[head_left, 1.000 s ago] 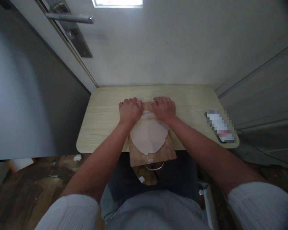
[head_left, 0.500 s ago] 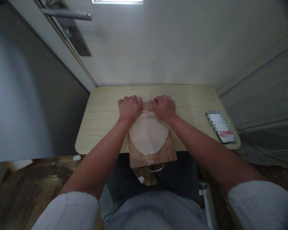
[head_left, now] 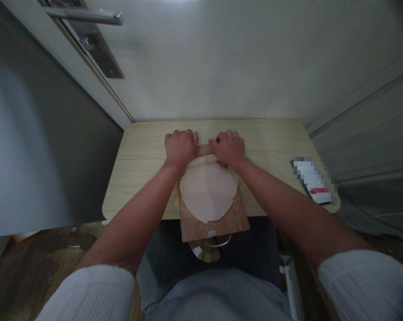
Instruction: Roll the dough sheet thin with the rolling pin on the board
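A wooden rolling pin (head_left: pixel 204 150) lies across the far edge of a flat, pale round of dough (head_left: pixel 208 189). My left hand (head_left: pixel 181 146) is closed round the pin's left end and my right hand (head_left: pixel 228 147) round its right end, so only the middle of the pin shows. Under the dough is a reddish-brown wooden board (head_left: pixel 196 229), whose near edge juts past the table toward my lap. The dough has a ragged outline, and a small wrinkle runs along it just before the pin.
The board rests on a light wooden table (head_left: pixel 137 147). At the table's right end lies a phone (head_left: pixel 311 180) with a blurred-out screen. A door with a metal handle (head_left: pixel 87 15) stands behind the table. Below the board, a metal loop handle (head_left: pixel 219 242) shows near my lap.
My hands and the rolling pin stay at the dough's far end, with slightly more of the pin showing. The near part of the dough and board sits a little lower in view, as the camera shifted.
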Motion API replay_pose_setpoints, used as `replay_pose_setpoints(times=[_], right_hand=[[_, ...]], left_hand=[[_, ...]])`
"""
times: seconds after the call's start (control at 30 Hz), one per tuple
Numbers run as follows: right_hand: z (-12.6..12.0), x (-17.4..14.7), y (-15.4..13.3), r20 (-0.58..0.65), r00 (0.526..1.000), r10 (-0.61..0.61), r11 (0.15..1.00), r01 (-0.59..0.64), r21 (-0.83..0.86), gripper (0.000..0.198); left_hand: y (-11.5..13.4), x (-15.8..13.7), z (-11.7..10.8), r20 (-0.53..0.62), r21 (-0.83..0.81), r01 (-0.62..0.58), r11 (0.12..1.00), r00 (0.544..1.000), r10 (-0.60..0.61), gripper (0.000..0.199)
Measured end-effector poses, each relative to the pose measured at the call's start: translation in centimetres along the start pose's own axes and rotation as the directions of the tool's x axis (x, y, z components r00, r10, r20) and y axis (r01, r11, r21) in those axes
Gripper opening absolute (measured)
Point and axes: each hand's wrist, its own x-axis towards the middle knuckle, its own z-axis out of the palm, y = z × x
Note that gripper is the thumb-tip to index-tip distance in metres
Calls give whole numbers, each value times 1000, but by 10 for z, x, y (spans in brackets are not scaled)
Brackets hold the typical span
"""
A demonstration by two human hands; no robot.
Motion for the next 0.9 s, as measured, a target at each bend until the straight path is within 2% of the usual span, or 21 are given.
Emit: replay_pose_setpoints(times=[0.13,0.27,0.43,0.6,0.77,0.9], right_hand=[[-2,1,-1,9,1000,5,1000,-5,4,44],[-1,-8,2,-35,999,-28,999,29,28,40],[-4,-36,7,-45,995,-94,995,95,16,47],[-9,-71,15,-49,993,-110,993,112,30,49],[-16,-98,32,-46,987,-154,978,159,133,43],[-27,-114,40,-39,974,-224,964,228,137,37]], left_hand=[[-2,4,2,13,1,-37,999,999,37,54],[-1,-3,1,28,-5,-113,994,993,113,52],[5,-33,-4,34,-46,-159,986,986,161,45],[12,-66,-9,-22,-118,-169,979,986,167,36],[6,-77,-15,73,-240,-148,959,983,170,35],[-1,-83,-25,129,-270,-149,951,973,189,35]])
